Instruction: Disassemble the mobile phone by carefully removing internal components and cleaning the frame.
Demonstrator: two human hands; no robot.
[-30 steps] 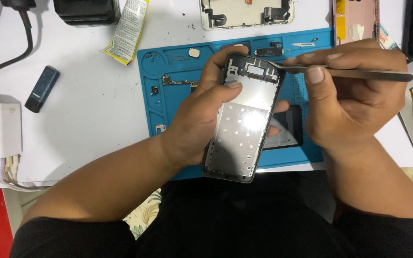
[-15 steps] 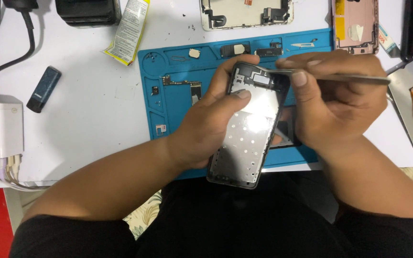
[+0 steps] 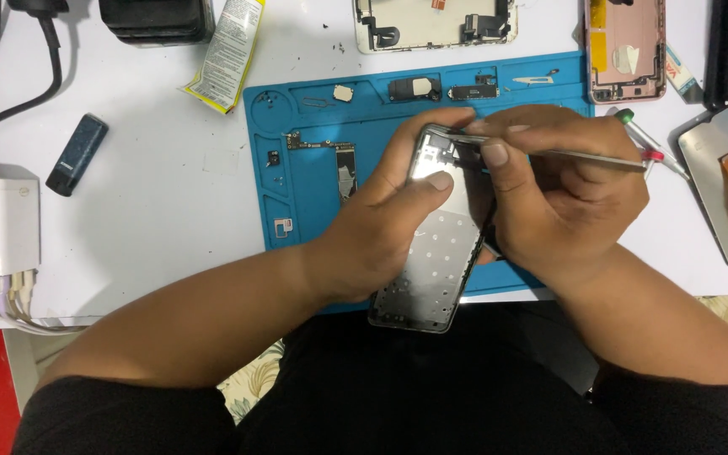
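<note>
Hands closed in on the top end of the phone frame over the blue mat.

The left hand (image 3: 381, 232) gripped the bare phone frame (image 3: 440, 244), thumb laid across its shiny plate, holding it tilted above the near edge of the blue repair mat (image 3: 313, 202). The right hand (image 3: 558, 198) pinched thin metal tweezers (image 3: 583, 157), whose tip had moved from hovering beside the frame's upper edge a second earlier into its top corner, so the fine work at that end looked under way. A small circuit board (image 3: 334, 160) lay on the mat's left part, a rose-coloured phone back (image 3: 625, 46) near the worktop's far right edge.
</note>
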